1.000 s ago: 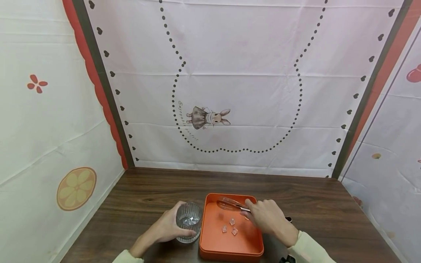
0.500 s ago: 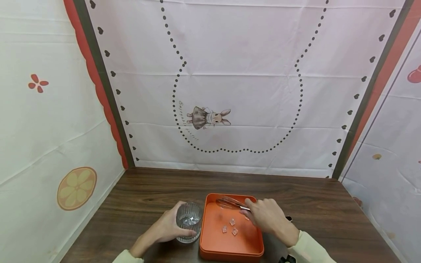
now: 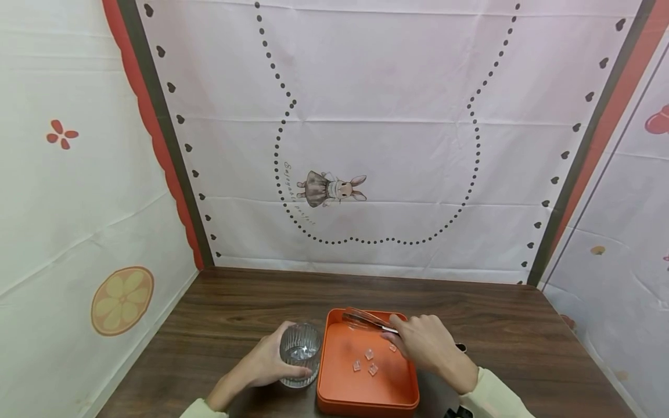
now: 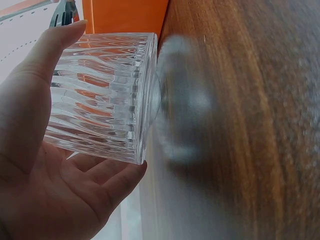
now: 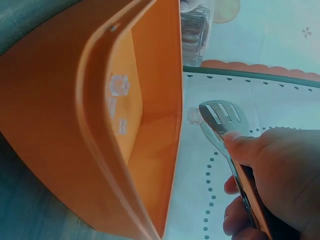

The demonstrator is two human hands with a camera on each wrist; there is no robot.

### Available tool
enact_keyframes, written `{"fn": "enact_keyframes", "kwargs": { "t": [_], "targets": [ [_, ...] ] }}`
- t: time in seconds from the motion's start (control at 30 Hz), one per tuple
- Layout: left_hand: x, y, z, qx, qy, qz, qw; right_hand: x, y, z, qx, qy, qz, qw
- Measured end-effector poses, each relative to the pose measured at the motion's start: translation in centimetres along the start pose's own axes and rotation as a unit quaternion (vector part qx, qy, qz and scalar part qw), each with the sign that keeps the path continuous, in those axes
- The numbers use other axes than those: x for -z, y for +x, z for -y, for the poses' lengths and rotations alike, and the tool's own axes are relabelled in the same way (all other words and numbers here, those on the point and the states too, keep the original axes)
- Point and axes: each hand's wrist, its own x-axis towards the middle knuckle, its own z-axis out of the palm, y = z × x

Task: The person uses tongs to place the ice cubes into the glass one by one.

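Leftmost, the left hand (image 3: pixel 266 363) wraps its grip around a ribbed clear glass (image 3: pixel 300 353) that stands upright on the dark wooden desk (image 3: pixel 235 307). The thumb lies along one side and the fingers curl round the other, as the left wrist view (image 4: pixel 45 165) shows close up, with the glass (image 4: pixel 107 95) pressed into the palm. Something pale and clear glints at the bottom of the glass in the head view, but what it is cannot be told.

Just beside the glass, to its right, sits an orange tray (image 3: pixel 366 397) with raised walls, its left wall nearly touching the glass. Inside the tray lie a few small clear cubes (image 3: pixel 369 354), clustered loosely near the middle: three close together and a fourth a little to the right, near the right hand. In the right wrist view the tray (image 5: pixel 145 150) shows the cubes (image 5: pixel 119 85) resting on its floor, apart from one another.

Further right, the right hand (image 3: pixel 425 345) hovers over the far right part of the tray, its grip clenched on a pair of metal tongs (image 3: pixel 366 319). The tongs point left and away, over the tray's far edge, their slotted tips (image 5: pixel 220 115) seen plainly in the right wrist view, with the thumb (image 5: pixel 240 147) pressed on the upper arm. The tips hold nothing.
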Motion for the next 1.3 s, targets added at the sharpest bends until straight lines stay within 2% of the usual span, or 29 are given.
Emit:
{"fn": "enact_keyframes", "kwargs": {
  "t": [0.27, 0.53, 1.0, 1.3],
  "targets": [
    [0.0, 0.0, 0.0, 0.007, 0.001, 0.002, 1.0000, 0.5, 0.2, 0.1, 0.003, 0.004, -0.005, 1.000],
    [0.0, 0.1, 0.2, 0.004, -0.004, 0.003, 1.0000, 1.2, 0.6, 0.1, 0.019, 0.012, -0.040, 0.999],
    [-0.1, 0.1, 0.0, -0.004, -0.002, 0.000, 1.0000, 2.3, 1.5, 1.0, 0.032, 0.039, -0.032, 0.998],
    [-0.1, 0.0, 0.0, -0.003, -0.002, -0.003, 1.0000, 2.2, 2.3, 2.0, 0.037, 0.052, -0.020, 0.998]
  ]
}}
